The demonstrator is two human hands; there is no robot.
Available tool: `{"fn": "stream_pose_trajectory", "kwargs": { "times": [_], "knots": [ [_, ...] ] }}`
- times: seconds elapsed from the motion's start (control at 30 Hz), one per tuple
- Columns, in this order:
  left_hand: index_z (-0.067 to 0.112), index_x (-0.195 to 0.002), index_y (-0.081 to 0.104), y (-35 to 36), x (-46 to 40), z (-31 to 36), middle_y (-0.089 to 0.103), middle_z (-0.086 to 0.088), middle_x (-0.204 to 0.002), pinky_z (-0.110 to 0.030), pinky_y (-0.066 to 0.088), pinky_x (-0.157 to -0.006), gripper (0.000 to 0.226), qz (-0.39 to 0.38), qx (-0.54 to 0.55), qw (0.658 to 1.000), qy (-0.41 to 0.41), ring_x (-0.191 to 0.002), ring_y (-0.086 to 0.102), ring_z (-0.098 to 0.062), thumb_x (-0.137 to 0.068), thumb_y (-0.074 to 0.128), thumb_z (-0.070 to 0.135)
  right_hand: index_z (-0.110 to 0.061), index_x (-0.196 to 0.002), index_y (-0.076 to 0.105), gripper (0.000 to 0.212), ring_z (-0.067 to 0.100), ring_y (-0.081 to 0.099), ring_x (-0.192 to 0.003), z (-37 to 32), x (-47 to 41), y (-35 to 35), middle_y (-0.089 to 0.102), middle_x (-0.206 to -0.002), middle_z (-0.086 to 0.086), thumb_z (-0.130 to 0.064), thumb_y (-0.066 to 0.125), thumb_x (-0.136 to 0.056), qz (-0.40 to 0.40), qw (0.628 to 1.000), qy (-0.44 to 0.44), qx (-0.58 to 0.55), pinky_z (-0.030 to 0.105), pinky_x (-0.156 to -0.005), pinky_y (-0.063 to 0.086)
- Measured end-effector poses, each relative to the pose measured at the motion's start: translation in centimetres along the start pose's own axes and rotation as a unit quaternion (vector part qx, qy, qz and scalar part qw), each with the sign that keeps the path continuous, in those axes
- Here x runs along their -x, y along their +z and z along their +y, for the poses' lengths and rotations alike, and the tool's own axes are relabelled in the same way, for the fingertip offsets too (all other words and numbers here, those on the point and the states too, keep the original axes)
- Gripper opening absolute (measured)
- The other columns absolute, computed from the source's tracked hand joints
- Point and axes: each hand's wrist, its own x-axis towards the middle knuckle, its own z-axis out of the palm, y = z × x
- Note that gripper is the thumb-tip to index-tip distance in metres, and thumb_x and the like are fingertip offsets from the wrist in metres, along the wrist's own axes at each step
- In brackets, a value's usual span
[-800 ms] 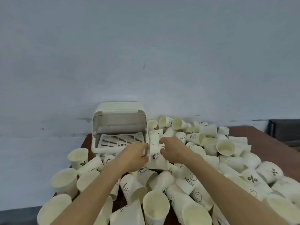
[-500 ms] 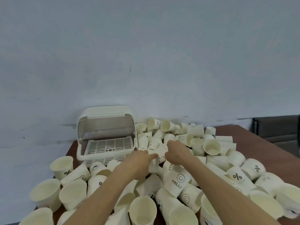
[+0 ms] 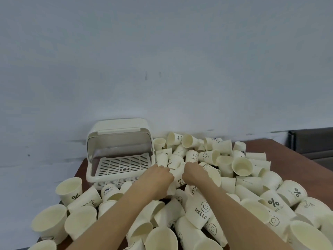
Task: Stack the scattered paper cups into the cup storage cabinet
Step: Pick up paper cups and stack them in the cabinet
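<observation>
The cream cup storage cabinet point(image 3: 118, 138) stands at the table's back left, its lid raised over a bare slotted tray point(image 3: 122, 164). Loose paper cups point(image 3: 241, 166) lie heaped across the table, some printed "HELLO" or "%". Just right of the cabinet's front corner, my left hand point(image 3: 158, 179) and my right hand point(image 3: 193, 173) are close together. Both have curled fingers round a lettered paper cup point(image 3: 178, 180) held between them. The fingertips are hidden behind the hands.
The brown table point(image 3: 292, 154) butts against a pale wall and shows bare wood at the far right. Upright cups point(image 3: 69, 191) stand near the left edge. A dark chair back point(image 3: 310, 141) sits beyond the right corner.
My hands dipped into the pile beside the cabinet and now come together on a lettered cup. The view has swung slightly, so the cabinet sits further left.
</observation>
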Motion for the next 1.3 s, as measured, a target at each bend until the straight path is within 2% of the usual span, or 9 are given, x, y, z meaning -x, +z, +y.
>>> {"fn": "stream_pose_trajectory", "kwargs": {
  "times": [0.17, 0.33, 0.43, 0.53, 0.67, 0.77, 0.9, 1.07, 1.3],
  "knots": [
    [0.015, -0.102, 0.059, -0.8, 0.7, -2.2, 0.057, -0.004, -0.098, -0.039, 0.049, -0.076, 0.020, 0.017, 0.070, 0.996, -0.044, -0.089, 0.056, -0.024, -0.090, 0.044, 0.012, -0.011, -0.086, 0.048, 0.007, 0.025, 0.054, -0.088, -0.1, 0.0, 0.1, 0.052, -0.092, 0.004, -0.006, 0.044, -0.087, 0.032, 0.999, 0.006, -0.030, 0.033, -0.072, 0.045],
    [0.018, -0.086, 0.052, -1.4, 1.8, -4.1, 0.061, -0.003, -0.098, -0.036, 0.043, -0.068, 0.014, 0.055, 0.086, 0.990, -0.093, -0.088, 0.056, -0.024, -0.092, 0.040, 0.016, -0.010, -0.087, 0.051, 0.009, 0.025, 0.054, -0.086, -1.1, 0.3, -1.6, 0.053, -0.093, 0.006, -0.004, 0.045, -0.084, 0.081, 0.996, -0.011, -0.038, 0.032, -0.069, 0.045],
    [0.021, -0.093, 0.057, -1.4, 2.6, -5.1, 0.063, -0.003, -0.101, -0.033, 0.039, -0.066, 0.019, 0.081, 0.098, 0.982, -0.138, -0.091, 0.058, -0.025, -0.094, 0.039, 0.021, -0.009, -0.084, 0.052, 0.007, 0.025, 0.055, -0.083, -2.4, 0.3, -2.6, 0.058, -0.092, 0.007, -0.005, 0.046, -0.082, 0.115, 0.993, -0.036, -0.019, 0.033, -0.068, 0.048],
    [0.022, -0.096, 0.059, -1.0, 3.6, -6.5, 0.064, -0.002, -0.100, -0.032, 0.038, -0.063, 0.020, 0.107, 0.110, 0.970, -0.188, -0.089, 0.059, -0.024, -0.094, 0.039, 0.024, -0.012, -0.087, 0.053, 0.010, 0.026, 0.057, -0.085, -4.3, 0.8, -3.2, 0.059, -0.093, 0.008, -0.007, 0.045, -0.086, 0.146, 0.986, -0.078, 0.010, 0.030, -0.064, 0.040],
    [0.021, -0.083, 0.055, 0.0, 4.9, -9.0, 0.066, -0.001, -0.092, -0.033, 0.046, -0.064, 0.017, 0.133, 0.135, 0.950, -0.248, -0.082, 0.061, -0.022, -0.093, 0.042, 0.023, -0.010, -0.086, 0.057, 0.013, 0.028, 0.058, -0.079, -7.1, 1.0, -3.1, 0.063, -0.092, 0.010, -0.008, 0.044, -0.086, 0.177, 0.974, -0.139, 0.027, 0.031, -0.061, 0.039],
    [0.019, -0.092, 0.065, 1.2, 5.8, -11.2, 0.067, -0.001, -0.094, -0.032, 0.050, -0.069, 0.020, 0.143, 0.132, 0.935, -0.298, -0.083, 0.061, -0.020, -0.093, 0.045, 0.022, -0.011, -0.095, 0.062, 0.021, 0.026, 0.054, -0.074, -9.0, 0.6, -2.0, 0.064, -0.093, 0.008, -0.012, 0.042, -0.089, 0.184, 0.969, -0.166, 0.018, 0.031, -0.060, 0.038],
    [0.015, -0.102, 0.066, 2.5, 6.8, -13.8, 0.066, -0.005, -0.101, -0.029, 0.043, -0.067, 0.022, 0.135, 0.127, 0.918, -0.351, -0.088, 0.062, -0.023, -0.093, 0.046, 0.017, -0.015, -0.096, 0.065, 0.027, 0.027, 0.062, -0.079, -11.8, -0.4, 0.1, 0.066, -0.086, 0.006, -0.016, 0.039, -0.089, 0.190, 0.962, -0.193, -0.010, 0.034, -0.065, 0.051],
    [0.014, -0.094, 0.066, 4.5, 7.2, -15.7, 0.064, -0.005, -0.104, -0.030, 0.040, -0.062, 0.018, 0.119, 0.128, 0.908, -0.380, -0.085, 0.062, -0.024, -0.091, 0.048, 0.014, -0.020, -0.100, 0.067, 0.028, 0.026, 0.061, -0.079, -14.5, -1.6, 2.5, 0.067, -0.087, 0.004, -0.018, 0.040, -0.092, 0.206, 0.954, -0.220, 0.001, 0.031, -0.060, 0.044],
    [0.014, -0.100, 0.068, 6.8, 6.5, -16.9, 0.065, -0.009, -0.102, -0.031, 0.043, -0.065, 0.022, 0.111, 0.116, 0.906, -0.392, -0.087, 0.063, -0.025, -0.093, 0.047, 0.012, -0.020, -0.102, 0.066, 0.026, 0.026, 0.064, -0.081, -16.8, -3.4, 4.9, 0.069, -0.091, 0.004, -0.012, 0.045, -0.089, 0.204, 0.952, -0.225, 0.040, 0.032, -0.061, 0.045]
  ]
}}
